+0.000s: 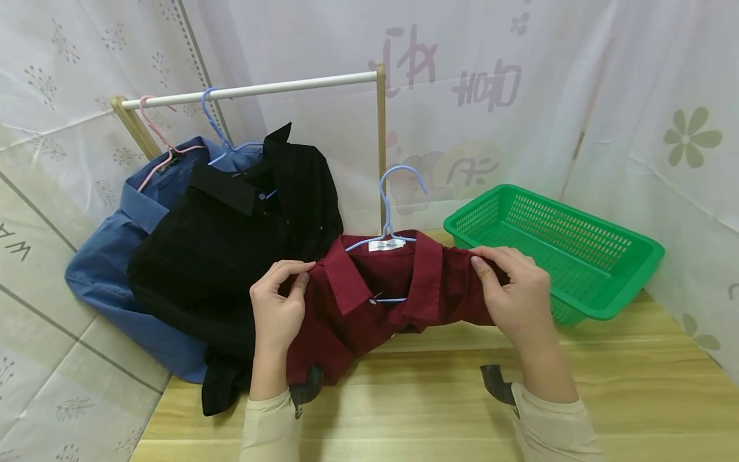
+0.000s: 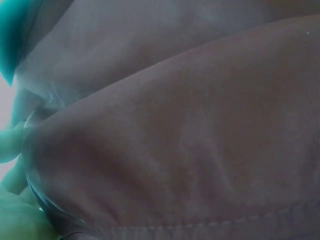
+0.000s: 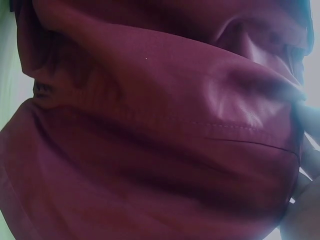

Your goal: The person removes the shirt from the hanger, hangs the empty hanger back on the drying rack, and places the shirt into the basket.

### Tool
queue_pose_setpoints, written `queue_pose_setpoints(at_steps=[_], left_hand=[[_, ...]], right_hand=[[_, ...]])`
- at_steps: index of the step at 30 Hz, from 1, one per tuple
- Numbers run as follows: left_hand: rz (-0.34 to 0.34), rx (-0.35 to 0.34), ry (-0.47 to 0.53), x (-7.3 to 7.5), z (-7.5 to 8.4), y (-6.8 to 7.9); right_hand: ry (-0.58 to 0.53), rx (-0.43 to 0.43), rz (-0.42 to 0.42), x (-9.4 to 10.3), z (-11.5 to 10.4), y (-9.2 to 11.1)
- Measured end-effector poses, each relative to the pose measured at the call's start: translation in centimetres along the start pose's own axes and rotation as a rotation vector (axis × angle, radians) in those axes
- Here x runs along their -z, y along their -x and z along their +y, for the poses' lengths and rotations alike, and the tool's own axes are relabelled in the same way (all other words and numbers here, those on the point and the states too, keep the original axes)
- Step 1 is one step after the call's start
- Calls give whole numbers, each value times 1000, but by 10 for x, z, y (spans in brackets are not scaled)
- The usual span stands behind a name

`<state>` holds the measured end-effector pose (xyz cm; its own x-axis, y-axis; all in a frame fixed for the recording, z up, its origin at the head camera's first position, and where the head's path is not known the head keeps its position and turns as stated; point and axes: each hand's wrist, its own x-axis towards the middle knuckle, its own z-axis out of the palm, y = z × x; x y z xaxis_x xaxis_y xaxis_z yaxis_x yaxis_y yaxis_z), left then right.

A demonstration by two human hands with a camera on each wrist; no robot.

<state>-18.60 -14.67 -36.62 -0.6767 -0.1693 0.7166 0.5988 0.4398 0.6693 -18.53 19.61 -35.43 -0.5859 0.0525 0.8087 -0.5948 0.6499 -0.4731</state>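
Note:
A dark red collared shirt (image 1: 383, 282) is spread between my two hands over the table. My left hand (image 1: 278, 307) pinches its left shoulder between thumb and fingers, and my right hand (image 1: 516, 292) pinches the right shoulder the same way. Inside the collar sits a light blue hanger (image 1: 387, 205), its hook standing up above a white neck label (image 1: 387, 245). Dark red cloth fills most of the right wrist view. In the left wrist view the shirt (image 2: 175, 135) looks brownish, with fingertips (image 2: 10, 145) at its edge.
On the left, a clothes rack's white rail (image 1: 300, 85) bears a blue shirt (image 1: 110, 256) on a pink hanger (image 1: 156, 128) and a black shirt (image 1: 213, 256) on a blue hanger. A green plastic basket (image 1: 623, 256) stands at the right on the wooden table (image 1: 439, 410).

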Motion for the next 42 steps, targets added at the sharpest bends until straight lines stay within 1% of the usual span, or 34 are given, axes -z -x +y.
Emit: queue_pose_setpoints(at_steps=[9, 18, 25, 30, 36, 42], left_hand=[[-10, 6, 6, -2, -1, 2], [-11, -15, 5, -4, -1, 4], [-26, 4, 6, -7, 0, 5], [-31, 6, 1, -10, -1, 6], [-40, 27, 7, -11, 0, 8], [-44, 25, 11, -12, 0, 9]], right_hand=[[-8, -2, -3, -6, -2, -1], [-39, -8, -18, -12, -8, -2], [-49, -9, -39, -18, -11, -3], [-50, 8, -40, -20, -12, -3], [-60, 34, -44, -23, -14, -4], [-51, 25, -61, -25, -17, -6]])
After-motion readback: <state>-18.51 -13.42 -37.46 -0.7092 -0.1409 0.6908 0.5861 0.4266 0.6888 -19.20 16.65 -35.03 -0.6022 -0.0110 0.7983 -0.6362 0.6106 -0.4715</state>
